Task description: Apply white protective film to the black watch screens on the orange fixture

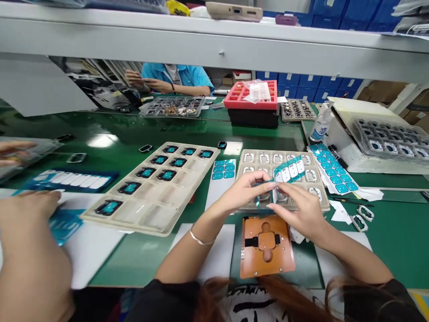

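My left hand [248,190] and my right hand [303,210] meet above the near edge of a beige tray [326,205]. Between them is a teal sheet of stickers [291,171] bearing white rounded pieces; its upper part sticks up past my fingertips. My left fingers pinch the sheet. My right thumb and fingers close around its lower part, where a white piece [275,195] shows edge-on. White watch-case-like frames [311,175] sit in the tray's pockets. Just below my hands lies an orange fixture plate [268,264] with a raised centre and black side pieces.
Left of me stands a second tray [161,226] with black-and-teal cases. A neighbour's arm [30,250] reaches in at far left. Across the bench sits a person in a blue shirt [197,80]. Loose frames [358,222], sticker sheets [335,167] and a bottle [320,127] are right. A shelf [134,33] spans overhead.
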`<control>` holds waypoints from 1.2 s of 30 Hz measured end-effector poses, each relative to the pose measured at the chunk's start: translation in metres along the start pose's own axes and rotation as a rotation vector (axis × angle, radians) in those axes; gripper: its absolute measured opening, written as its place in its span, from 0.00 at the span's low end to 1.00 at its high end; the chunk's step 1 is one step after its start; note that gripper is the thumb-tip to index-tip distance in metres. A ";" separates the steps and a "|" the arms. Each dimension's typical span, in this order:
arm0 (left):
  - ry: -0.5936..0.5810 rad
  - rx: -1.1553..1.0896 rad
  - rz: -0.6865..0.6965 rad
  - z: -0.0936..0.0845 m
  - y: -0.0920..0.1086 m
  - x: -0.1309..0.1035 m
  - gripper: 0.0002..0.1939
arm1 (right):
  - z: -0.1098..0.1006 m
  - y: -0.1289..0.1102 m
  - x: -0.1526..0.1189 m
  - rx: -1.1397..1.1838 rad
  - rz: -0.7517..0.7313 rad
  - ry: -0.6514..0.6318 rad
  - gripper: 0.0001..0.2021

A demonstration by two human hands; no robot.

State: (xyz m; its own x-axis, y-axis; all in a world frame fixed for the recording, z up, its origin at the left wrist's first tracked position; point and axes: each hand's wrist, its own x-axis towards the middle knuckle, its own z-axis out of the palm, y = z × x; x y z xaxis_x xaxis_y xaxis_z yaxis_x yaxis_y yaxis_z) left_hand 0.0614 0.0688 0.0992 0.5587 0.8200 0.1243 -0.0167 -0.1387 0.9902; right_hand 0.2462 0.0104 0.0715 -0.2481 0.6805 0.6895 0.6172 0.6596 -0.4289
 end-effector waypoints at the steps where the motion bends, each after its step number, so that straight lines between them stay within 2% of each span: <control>1: -0.008 -0.014 -0.009 0.000 -0.001 0.000 0.13 | 0.000 0.000 0.000 0.032 0.013 -0.002 0.17; 4: -0.062 -0.078 -0.055 -0.001 -0.003 0.000 0.15 | 0.000 -0.001 0.003 0.159 0.106 -0.021 0.16; 8: -0.100 -0.057 -0.083 -0.009 -0.004 0.002 0.15 | -0.002 0.004 0.007 0.408 0.373 -0.052 0.12; 10: -0.131 -0.018 -0.105 -0.015 -0.005 0.003 0.15 | -0.003 0.008 0.010 0.471 0.459 -0.033 0.09; 14: -0.184 0.036 -0.156 -0.029 -0.009 0.005 0.15 | -0.005 0.014 0.014 0.383 0.446 0.055 0.04; 21: -0.196 0.139 -0.188 -0.052 -0.009 0.001 0.17 | -0.013 0.016 0.016 0.321 0.344 0.149 0.04; 22: -0.179 0.161 -0.216 -0.056 -0.010 0.001 0.17 | -0.016 0.016 0.015 0.317 0.325 0.117 0.05; 24: -0.115 0.229 -0.280 -0.065 -0.013 0.000 0.16 | -0.020 0.014 0.012 0.278 0.289 -0.064 0.10; 27: 0.038 0.509 -0.362 -0.076 -0.020 0.002 0.13 | -0.021 0.006 0.007 0.144 0.238 -0.493 0.14; 30: 0.171 0.814 -0.407 -0.078 -0.027 0.006 0.09 | -0.014 -0.004 0.004 0.112 0.231 -0.834 0.08; 32: 0.209 0.891 -0.411 -0.076 -0.030 0.009 0.10 | -0.007 -0.008 0.003 0.132 0.244 -0.943 0.07; 36: 0.242 0.973 -0.406 -0.070 -0.032 0.008 0.22 | 0.006 -0.010 -0.001 0.100 0.227 -0.971 0.05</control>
State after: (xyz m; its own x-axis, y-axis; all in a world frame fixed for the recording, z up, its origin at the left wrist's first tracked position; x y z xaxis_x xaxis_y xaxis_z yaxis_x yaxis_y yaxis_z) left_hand 0.0085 0.1182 0.0730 0.1932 0.9773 -0.0868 0.8579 -0.1253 0.4983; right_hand 0.2358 0.0053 0.0714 -0.6618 0.7299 -0.1708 0.6712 0.4755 -0.5687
